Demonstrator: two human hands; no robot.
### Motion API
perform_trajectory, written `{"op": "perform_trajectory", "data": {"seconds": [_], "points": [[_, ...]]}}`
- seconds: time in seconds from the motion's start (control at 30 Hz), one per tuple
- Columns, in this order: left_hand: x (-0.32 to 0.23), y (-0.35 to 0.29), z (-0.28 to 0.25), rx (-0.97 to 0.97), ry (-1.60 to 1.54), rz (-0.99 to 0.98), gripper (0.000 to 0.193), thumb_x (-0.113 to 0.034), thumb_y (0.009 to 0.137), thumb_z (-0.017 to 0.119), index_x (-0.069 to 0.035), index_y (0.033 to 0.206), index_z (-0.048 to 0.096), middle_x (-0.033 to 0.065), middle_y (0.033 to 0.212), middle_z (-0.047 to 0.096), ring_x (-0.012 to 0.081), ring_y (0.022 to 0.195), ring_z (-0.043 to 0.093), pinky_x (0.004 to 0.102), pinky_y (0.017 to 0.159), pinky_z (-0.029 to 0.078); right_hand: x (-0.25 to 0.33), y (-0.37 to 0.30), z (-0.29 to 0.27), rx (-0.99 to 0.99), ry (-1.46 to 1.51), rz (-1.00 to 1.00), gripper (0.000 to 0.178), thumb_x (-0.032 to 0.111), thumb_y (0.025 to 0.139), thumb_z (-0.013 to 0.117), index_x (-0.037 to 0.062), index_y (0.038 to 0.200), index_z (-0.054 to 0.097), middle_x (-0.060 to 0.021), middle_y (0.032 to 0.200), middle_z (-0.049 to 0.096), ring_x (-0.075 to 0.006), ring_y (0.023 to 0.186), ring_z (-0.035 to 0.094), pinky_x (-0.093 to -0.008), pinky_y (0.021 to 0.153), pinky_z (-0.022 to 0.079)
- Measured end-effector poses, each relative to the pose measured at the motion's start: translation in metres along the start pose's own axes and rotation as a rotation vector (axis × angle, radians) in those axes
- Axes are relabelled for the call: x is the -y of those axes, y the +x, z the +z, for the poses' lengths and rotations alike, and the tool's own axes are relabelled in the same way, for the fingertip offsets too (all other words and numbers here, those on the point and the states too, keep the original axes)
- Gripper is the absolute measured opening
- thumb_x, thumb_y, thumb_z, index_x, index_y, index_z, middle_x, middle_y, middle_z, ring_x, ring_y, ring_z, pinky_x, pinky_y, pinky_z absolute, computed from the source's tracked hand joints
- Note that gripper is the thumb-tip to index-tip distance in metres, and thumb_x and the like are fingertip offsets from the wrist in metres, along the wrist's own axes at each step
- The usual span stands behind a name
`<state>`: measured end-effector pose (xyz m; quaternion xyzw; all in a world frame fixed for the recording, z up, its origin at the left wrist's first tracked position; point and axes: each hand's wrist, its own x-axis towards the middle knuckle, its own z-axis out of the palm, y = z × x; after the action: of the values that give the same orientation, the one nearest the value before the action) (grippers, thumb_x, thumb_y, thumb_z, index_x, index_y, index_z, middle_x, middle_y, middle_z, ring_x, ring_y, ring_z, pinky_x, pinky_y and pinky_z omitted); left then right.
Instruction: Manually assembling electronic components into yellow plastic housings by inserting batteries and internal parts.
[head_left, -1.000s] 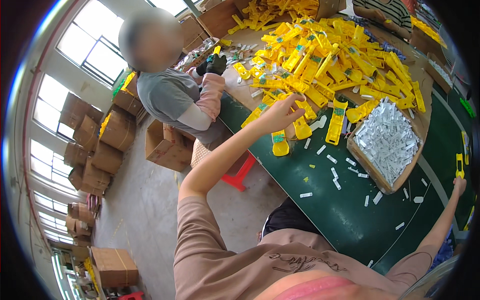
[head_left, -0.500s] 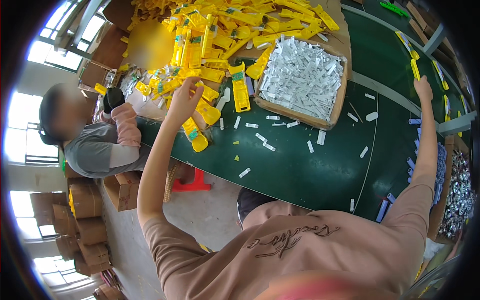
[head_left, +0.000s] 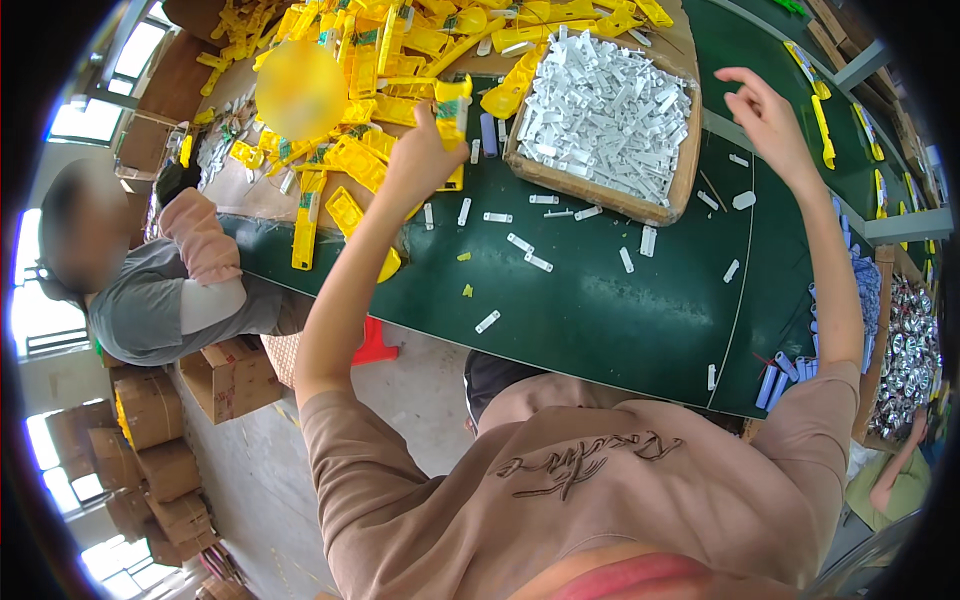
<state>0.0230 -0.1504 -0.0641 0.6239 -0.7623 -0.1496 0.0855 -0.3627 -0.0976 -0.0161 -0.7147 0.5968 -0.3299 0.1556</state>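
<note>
Near the pile of yellow casings, my left hand (head_left: 420, 160) is closed on a yellow plastic casing (head_left: 455, 108) with a green part inside. Its lower end shows just below my fingers, and the middle is partly covered by them. My right hand (head_left: 765, 118) hangs over the green surface, right of a carton of small white plastic pieces (head_left: 605, 120); it is empty, with thumb and index finger apart. Farther right, a yellow casing (head_left: 823, 135) lies on the green surface, apart from that hand.
Small white pieces (head_left: 520, 243) lie scattered over the green table (head_left: 620, 320). Blue-violet cylinders (head_left: 770, 385) sit at its right edge, near a box of shiny metal parts (head_left: 905, 360). A grey metal bar (head_left: 905, 228) juts in. At left, a co-worker's sleeve (head_left: 200, 235) reaches the table.
My right hand has let go of a yellow casing and moved left toward the carton. My left hand has moved right and taken hold of another casing, lifting its far end.
</note>
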Motion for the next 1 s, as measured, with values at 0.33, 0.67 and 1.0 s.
{"op": "perform_trajectory", "data": {"seconds": [0.33, 0.67, 1.0], "points": [[-0.002, -0.073, -0.117, 0.425, -0.846, 0.279, 0.046, -0.013, 0.075, 0.051, 0.003, 0.116, 0.04, 0.0139, 0.101, 0.057, 0.0178, 0.093, 0.054, 0.0281, 0.073, 0.047, 0.158, 0.036, 0.064, 0.206, 0.126, -0.681, 0.04, 0.024, 0.08, 0.056, 0.0092, 0.117, 0.048, -0.0109, 0.098, 0.057, -0.022, 0.092, 0.055, -0.0325, 0.082, 0.043], [-0.02, -0.156, -0.129, -0.279, -0.599, 0.459, 0.055, -0.018, 0.073, 0.061, -0.001, 0.12, 0.04, 0.0077, 0.11, 0.053, 0.0187, 0.106, 0.046, 0.0303, 0.089, 0.037, 0.176, -0.062, 0.082, 0.254, 0.484, -0.587, 0.058, 0.022, 0.067, 0.065, 0.0058, 0.118, 0.044, -0.0141, 0.106, 0.054, -0.0236, 0.103, 0.051, -0.0327, 0.089, 0.039], [-0.08, -0.177, -0.026, -0.23, -1.571, 0.492, 0.05, -0.02, 0.081, 0.056, 0.001, 0.121, 0.035, 0.0191, 0.115, 0.049, 0.0258, 0.103, 0.052, 0.0369, 0.088, 0.042, 0.188, -0.114, 0.074, 0.099, 0.708, -0.304, 0.04, 0.027, 0.074, 0.061, 0.0034, 0.105, 0.049, -0.0081, 0.091, 0.058, -0.0194, 0.082, 0.056, -0.0293, 0.079, 0.039]]}}
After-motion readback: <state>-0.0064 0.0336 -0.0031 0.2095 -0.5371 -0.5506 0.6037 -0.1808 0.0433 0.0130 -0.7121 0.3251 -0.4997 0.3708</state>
